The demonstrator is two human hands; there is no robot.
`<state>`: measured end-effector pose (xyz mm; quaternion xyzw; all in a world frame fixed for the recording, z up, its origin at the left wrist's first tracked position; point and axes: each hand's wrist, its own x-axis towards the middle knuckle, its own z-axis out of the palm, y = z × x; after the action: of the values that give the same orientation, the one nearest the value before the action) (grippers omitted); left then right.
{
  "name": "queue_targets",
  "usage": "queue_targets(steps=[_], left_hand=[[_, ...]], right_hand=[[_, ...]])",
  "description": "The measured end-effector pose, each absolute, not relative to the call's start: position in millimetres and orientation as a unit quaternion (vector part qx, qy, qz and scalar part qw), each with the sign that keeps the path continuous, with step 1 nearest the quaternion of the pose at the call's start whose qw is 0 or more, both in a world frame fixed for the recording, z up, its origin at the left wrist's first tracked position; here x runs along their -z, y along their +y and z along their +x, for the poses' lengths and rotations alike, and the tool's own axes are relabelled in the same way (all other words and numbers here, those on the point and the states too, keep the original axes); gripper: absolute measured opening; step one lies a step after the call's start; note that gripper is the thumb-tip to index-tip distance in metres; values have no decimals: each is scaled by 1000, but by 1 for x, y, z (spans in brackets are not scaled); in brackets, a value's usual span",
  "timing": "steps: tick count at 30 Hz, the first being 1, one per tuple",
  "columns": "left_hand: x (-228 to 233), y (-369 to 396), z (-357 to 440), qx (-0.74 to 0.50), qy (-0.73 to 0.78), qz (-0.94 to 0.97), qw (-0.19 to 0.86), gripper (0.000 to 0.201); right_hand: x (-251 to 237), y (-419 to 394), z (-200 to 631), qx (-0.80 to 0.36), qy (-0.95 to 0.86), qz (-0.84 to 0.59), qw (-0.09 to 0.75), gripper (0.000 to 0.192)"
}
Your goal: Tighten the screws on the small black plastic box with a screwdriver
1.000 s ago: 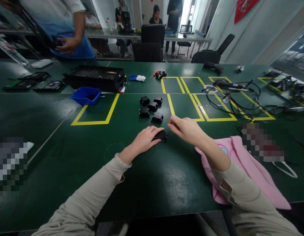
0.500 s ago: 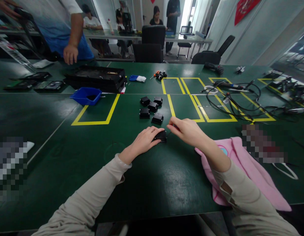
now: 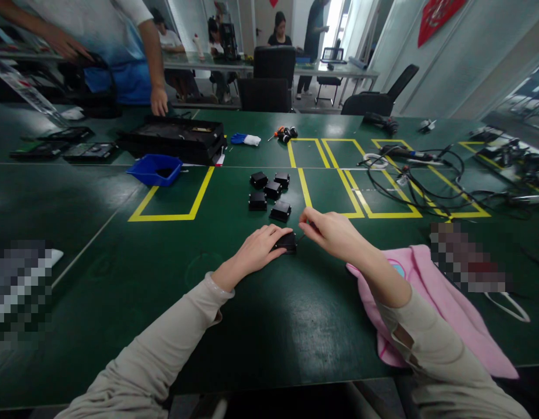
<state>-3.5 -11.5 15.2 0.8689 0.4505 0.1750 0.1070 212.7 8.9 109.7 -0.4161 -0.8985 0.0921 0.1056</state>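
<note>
My left hand (image 3: 257, 249) presses down on a small black box (image 3: 287, 241) that lies on the green table (image 3: 269, 326). My right hand (image 3: 334, 234) pinches a thin dark tool (image 3: 301, 236) whose tip meets the box's right side. Most of the tool is hidden in my fingers. Just beyond, several more small black boxes (image 3: 270, 193) sit in a loose cluster beside a yellow tape line.
A pink cloth (image 3: 443, 308) lies under my right forearm. Farther back are a blue bin (image 3: 156, 169), a black tray (image 3: 175, 138), screwdrivers (image 3: 283, 134) and tangled cables (image 3: 417, 174). A person (image 3: 116, 52) stands at the far left edge; others sit behind.
My hands and the box have stayed put. The person at the far left has lowered one hand to the black tray and reached the other out to the left.
</note>
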Motion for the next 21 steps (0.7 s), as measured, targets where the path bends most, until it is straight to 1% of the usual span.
queue_targets(steps=[4, 10, 17, 21], left_hand=[[-15, -11, -4, -178, 450, 868, 110, 44], [-14, -11, -4, -177, 448, 870, 108, 44], [-15, -11, -4, -175, 450, 869, 108, 45], [-13, -11, -4, -178, 448, 870, 105, 44]], right_hand=[[-111, 8, 212, -103, -900, -409, 112, 24], [-110, 8, 212, -92, -900, -413, 109, 27], [-109, 8, 213, -111, -898, -407, 120, 20], [-108, 9, 213, -104, -898, -411, 120, 24]])
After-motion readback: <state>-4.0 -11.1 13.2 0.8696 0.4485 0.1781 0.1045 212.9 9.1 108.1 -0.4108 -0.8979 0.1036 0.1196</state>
